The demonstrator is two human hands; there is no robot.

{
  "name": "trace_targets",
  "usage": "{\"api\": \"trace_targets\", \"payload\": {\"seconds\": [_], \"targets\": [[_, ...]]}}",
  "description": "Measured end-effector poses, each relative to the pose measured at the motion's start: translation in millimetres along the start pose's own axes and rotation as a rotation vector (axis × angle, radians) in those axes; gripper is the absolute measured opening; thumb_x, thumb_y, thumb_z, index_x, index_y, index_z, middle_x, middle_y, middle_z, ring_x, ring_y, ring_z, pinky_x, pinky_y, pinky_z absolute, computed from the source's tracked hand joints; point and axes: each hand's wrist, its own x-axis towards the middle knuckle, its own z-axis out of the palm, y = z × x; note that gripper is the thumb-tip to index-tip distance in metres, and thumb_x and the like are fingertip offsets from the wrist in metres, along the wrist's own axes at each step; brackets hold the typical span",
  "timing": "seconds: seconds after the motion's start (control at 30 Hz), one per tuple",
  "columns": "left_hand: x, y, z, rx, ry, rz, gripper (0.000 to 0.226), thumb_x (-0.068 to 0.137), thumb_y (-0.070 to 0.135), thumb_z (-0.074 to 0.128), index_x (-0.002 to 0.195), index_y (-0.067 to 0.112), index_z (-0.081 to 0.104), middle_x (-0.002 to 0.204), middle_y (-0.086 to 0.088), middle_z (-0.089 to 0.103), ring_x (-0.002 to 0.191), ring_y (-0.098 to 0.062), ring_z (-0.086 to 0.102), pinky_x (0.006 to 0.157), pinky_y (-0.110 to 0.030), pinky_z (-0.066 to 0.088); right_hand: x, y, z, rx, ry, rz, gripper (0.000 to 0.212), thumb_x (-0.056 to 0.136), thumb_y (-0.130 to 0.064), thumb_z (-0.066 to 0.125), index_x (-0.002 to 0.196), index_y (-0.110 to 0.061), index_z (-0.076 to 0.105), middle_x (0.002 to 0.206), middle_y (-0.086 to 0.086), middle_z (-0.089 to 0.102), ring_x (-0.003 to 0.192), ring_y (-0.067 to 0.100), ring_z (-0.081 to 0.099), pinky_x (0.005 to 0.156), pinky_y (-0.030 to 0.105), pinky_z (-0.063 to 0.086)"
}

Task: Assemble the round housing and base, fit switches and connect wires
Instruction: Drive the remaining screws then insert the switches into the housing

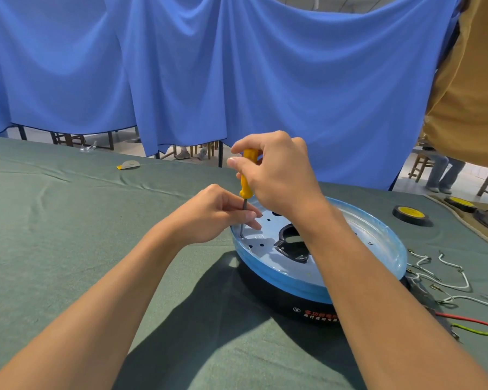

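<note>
Right now the right hand (pixel 276 175) is curled round the yellow handle of a screwdriver (pixel 247 182), holding the tool close to upright. Below it the left hand (pixel 212 215) pinches the thin steel shaft between thumb and fingertips, just above the tip. The tip stands on the pale blue base plate (pixel 378 240) at about nine o'clock on its face, just inside the raised rim; whether a screw sits under it is too small to tell. The base plate lies flat on top of the round housing (pixel 276 301), a black ring with red and white lettering on its near side, and the pair rests on the green tablecloth (pixel 68 235) toward four o'clock of the view. An irregular dark cutout opens near the plate's middle, partly hidden by the right forearm. At three o'clock from the round housing, white wires (pixel 448 277) with metal terminals lie loose on the cloth; a red wire (pixel 468 319) and a green wire (pixel 476 332) run off at about four o'clock. A roll of black tape (pixel 412 213) with a yellow core lies at about two o'clock from the round housing, well apart, with a second such roll (pixel 459 202) beyond it. Blue fabric (pixel 237 66) hangs behind the table, and a person in a mustard top (pixel 473 80) stands at the view's two o'clock edge.
</note>
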Motion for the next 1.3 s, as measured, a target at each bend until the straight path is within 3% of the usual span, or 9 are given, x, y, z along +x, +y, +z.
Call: {"api": "trace_targets", "payload": {"seconds": [0.13, 0.33, 0.47, 0.7, 0.83, 1.0, 1.07, 1.13, 1.3], "targets": [[-1, 2, 0, -0.001, -0.036, 0.011, 0.018, 0.097, 0.017, 0.061, 0.103, 0.013, 0.078, 0.1, 0.006, 0.077, 0.112, -0.015, 0.066, 0.107, -0.044, 0.042, -2, -3, 2, -0.095, 0.062, -0.005, 0.026, 0.091, -0.041, 0.062, 0.107, -0.023, 0.071, 0.088, 0.002, 0.066, 0.096, 0.026, 0.052, 0.084, 0.034, 0.044], [-1, 3, 0, -0.022, -0.056, -0.006, 0.016, 0.098, 0.016, 0.06, 0.098, 0.023, 0.074, 0.097, 0.01, 0.077, 0.11, -0.009, 0.066, 0.107, -0.034, 0.044, 1, -1, -11, 0.014, -0.193, -0.008, 0.04, 0.093, -0.016, 0.057, 0.133, -0.014, 0.056, 0.114, 0.002, 0.068, 0.108, 0.026, 0.06, 0.097, 0.042, 0.047], [-2, 2, 1, -0.056, 0.052, 0.005, 0.01, 0.091, 0.018, 0.069, 0.095, 0.018, 0.078, 0.086, 0.008, 0.078, 0.079, 0.0, 0.07, 0.078, -0.016, 0.049, 0, 2, -4, 0.029, -0.098, 0.006, 0.034, 0.091, -0.022, 0.064, 0.125, -0.023, 0.063, 0.1, 0.001, 0.067, 0.106, 0.029, 0.059, 0.095, 0.041, 0.048], [-2, 2, -2, 0.017, 0.164, 0.064, 0.009, 0.085, 0.023, 0.075, 0.079, 0.02, 0.082, 0.078, 0.002, 0.077, 0.075, -0.021, 0.067, 0.081, -0.044, 0.052, 0, 4, 0, -0.076, 0.022, 0.006, 0.026, 0.086, -0.041, 0.068, 0.107, -0.025, 0.068, 0.089, 0.001, 0.064, 0.097, 0.024, 0.049, 0.084, 0.037, 0.044], [1, 3, -5, 0.09, 0.107, 0.052, 0.016, 0.088, 0.029, 0.071, 0.074, 0.03, 0.079, 0.077, -0.014, 0.073, 0.068, -0.021, 0.045, 0.066, -0.04, 0.042, 3, 4, -8, -0.057, -0.067, 0.007, 0.029, 0.089, -0.036, 0.065, 0.114, -0.021, 0.067, 0.101, 0.002, 0.067, 0.105, 0.024, 0.052, 0.092, 0.039, 0.046], [-1, 3, -7, 0.047, 0.071, 0.036, 0.015, 0.089, 0.028, 0.07, 0.079, 0.027, 0.081, 0.09, -0.024, 0.072, 0.079, -0.024, 0.055, 0.093, -0.06, 0.045, 2, 3, -12, 0.037, -0.079, -0.032, 0.027, 0.09, -0.017, 0.063, 0.117, -0.02, 0.068, 0.095, 0.0, 0.071, 0.102, 0.025, 0.061, 0.094, 0.038, 0.048], [-2, 2, -6, 0.006, 0.076, 0.036, 0.014, 0.091, 0.024, 0.069, 0.083, 0.022, 0.081, 0.088, -0.008, 0.077, 0.086, -0.029, 0.067, 0.097, -0.055, 0.048, 1, 3, -8, 0.012, -0.039, -0.044, 0.018, 0.089, -0.023, 0.067, 0.106, -0.022, 0.072, 0.087, 0.0, 0.069, 0.096, 0.027, 0.06, 0.089, 0.039, 0.049], [-2, 1, -4, -0.015, 0.083, 0.029, 0.012, 0.091, 0.022, 0.07, 0.086, 0.02, 0.081, 0.087, 0.005, 0.078, 0.093, -0.015, 0.071, 0.096, -0.042, 0.052, 2, 4, -5, -0.013, -0.01, -0.046, 0.012, 0.088, -0.03, 0.068, 0.096, -0.023, 0.072, 0.083, -0.001, 0.068, 0.094, 0.026, 0.058, 0.084, 0.036, 0.048], [-1, 0, 0, -0.018, 0.102, 0.016, 0.008, 0.084, 0.021, 0.076, 0.079, 0.027, 0.079, 0.067, 0.017, 0.072, 0.058, 0.006, 0.058, 0.063, -0.012, 0.04, 3, 7, -4, -0.067, 0.029, -0.035, 0.012, 0.087, -0.035, 0.068, 0.081, -0.025, 0.066, 0.077, -0.001, 0.065, 0.092, 0.027, 0.056, 0.084, 0.037, 0.045]]}}
